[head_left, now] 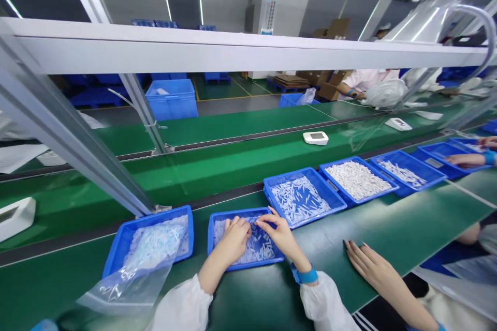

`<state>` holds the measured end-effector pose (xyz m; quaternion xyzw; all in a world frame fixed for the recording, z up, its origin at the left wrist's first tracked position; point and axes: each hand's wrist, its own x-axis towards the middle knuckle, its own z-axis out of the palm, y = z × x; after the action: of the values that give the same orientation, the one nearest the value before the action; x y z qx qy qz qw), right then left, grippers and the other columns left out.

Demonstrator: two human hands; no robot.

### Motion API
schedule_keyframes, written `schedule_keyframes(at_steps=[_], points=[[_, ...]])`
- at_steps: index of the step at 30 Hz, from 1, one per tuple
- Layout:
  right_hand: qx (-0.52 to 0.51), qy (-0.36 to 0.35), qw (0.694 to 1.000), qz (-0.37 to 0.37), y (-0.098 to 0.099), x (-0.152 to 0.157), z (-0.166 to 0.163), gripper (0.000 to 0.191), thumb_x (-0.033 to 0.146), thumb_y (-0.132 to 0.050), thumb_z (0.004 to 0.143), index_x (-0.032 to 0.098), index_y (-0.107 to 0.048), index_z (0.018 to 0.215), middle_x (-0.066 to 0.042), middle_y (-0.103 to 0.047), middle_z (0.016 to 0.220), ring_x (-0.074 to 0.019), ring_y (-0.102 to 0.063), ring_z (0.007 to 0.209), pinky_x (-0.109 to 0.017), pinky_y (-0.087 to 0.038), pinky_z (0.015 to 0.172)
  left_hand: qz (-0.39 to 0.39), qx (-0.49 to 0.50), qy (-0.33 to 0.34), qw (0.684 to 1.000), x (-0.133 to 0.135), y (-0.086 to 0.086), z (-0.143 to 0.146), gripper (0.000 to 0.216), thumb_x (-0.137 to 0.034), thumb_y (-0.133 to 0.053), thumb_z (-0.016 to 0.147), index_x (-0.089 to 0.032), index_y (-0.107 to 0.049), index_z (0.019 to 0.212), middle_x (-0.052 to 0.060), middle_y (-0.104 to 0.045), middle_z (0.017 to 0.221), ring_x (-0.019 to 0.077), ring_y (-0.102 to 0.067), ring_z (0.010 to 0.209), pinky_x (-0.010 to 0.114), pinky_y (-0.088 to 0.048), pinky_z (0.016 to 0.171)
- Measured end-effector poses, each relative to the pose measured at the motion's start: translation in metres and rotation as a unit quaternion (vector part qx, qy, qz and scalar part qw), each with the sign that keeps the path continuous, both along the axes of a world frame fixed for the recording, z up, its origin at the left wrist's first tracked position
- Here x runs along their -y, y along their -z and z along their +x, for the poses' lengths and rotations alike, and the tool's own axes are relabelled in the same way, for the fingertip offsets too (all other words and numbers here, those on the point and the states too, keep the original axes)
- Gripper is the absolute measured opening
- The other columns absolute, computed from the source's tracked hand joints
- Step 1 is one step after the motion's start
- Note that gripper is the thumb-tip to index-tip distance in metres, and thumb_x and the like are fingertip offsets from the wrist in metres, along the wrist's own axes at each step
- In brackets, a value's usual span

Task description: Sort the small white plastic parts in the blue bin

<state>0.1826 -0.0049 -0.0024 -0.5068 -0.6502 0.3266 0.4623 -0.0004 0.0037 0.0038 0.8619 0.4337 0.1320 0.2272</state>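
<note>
the left hand (232, 242), fingers bent, is positioned over the blue parts bin (256, 265) on the green worktop (264, 295). the right hand (280, 234) is just beside it, thumb and forefinger brought close together. whether either hand grips a part cannot be determined. small translucent white parts (264, 249) lie inside this bin. left of it, a blue tray (116, 254) carries a clear plastic bag (155, 248).
</note>
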Motion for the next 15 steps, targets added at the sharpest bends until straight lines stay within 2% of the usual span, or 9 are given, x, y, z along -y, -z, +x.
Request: schedule_keyframes(at_steps=[3,7,9,12,15], points=[[-0.016,0.06,0.998,-0.005,-0.01,0.007,-0.008,0.015,0.031,-0.059,0.085,0.021,-0.068,0.079,-0.001,-0.07,0.079,-0.0185,-0.064,0.077,-0.05,-0.022,0.112,0.007,0.038,-0.01,0.999,-0.002,-0.004,0.001,0.02,-0.008,-0.033,0.089,-0.019,-0.05,0.088,0.005,-0.059,0.093,0.0215,-0.051,0.092,0.036,-0.036,0.081],[0.03,0.067,0.997,0.014,-0.016,0.011,-0.023,0.013,0.026,-0.057,0.087,0.022,-0.068,0.082,0.0,-0.07,0.081,-0.0173,-0.064,0.076,-0.054,-0.011,0.114,0.017,0.083,-0.022,0.996,-0.003,-0.001,0.0,0.021,-0.009,-0.03,0.092,-0.019,-0.048,0.09,0.005,-0.059,0.093,0.0197,-0.052,0.088,0.035,-0.037,0.081],[0.046,0.071,0.996,0.034,-0.013,0.01,-0.028,0.014,0.024,-0.056,0.087,0.023,-0.069,0.084,-0.001,-0.07,0.085,-0.018,-0.064,0.078,-0.057,-0.012,0.114,0.02,0.117,-0.038,0.992,-0.002,0.003,0.0,0.021,-0.012,-0.03,0.093,-0.019,-0.049,0.087,0.004,-0.059,0.091,0.0196,-0.052,0.085,0.035,-0.037,0.08],[0.053,0.069,0.994,0.065,-0.007,0.007,-0.032,0.015,0.023,-0.054,0.088,0.023,-0.07,0.087,-0.003,-0.07,0.086,-0.0191,-0.065,0.083,-0.056,-0.021,0.112,0.019,0.176,-0.08,0.981,0.0,0.008,0.0,0.022,-0.016,-0.033,0.093,-0.02,-0.05,0.08,0.002,-0.059,0.084,0.0197,-0.052,0.08,0.034,-0.038,0.076],[0.07,0.037,0.993,0.082,-0.005,0.005,-0.033,0.015,0.022,-0.055,0.088,0.023,-0.07,0.089,-0.003,-0.069,0.085,-0.0191,-0.064,0.083,-0.051,-0.032,0.109,0.023,0.216,-0.118,0.969,-0.001,0.009,0.001,0.021,-0.018,-0.036,0.093,-0.02,-0.051,0.077,0.002,-0.059,0.08,0.0202,-0.053,0.078,0.033,-0.039,0.073]])
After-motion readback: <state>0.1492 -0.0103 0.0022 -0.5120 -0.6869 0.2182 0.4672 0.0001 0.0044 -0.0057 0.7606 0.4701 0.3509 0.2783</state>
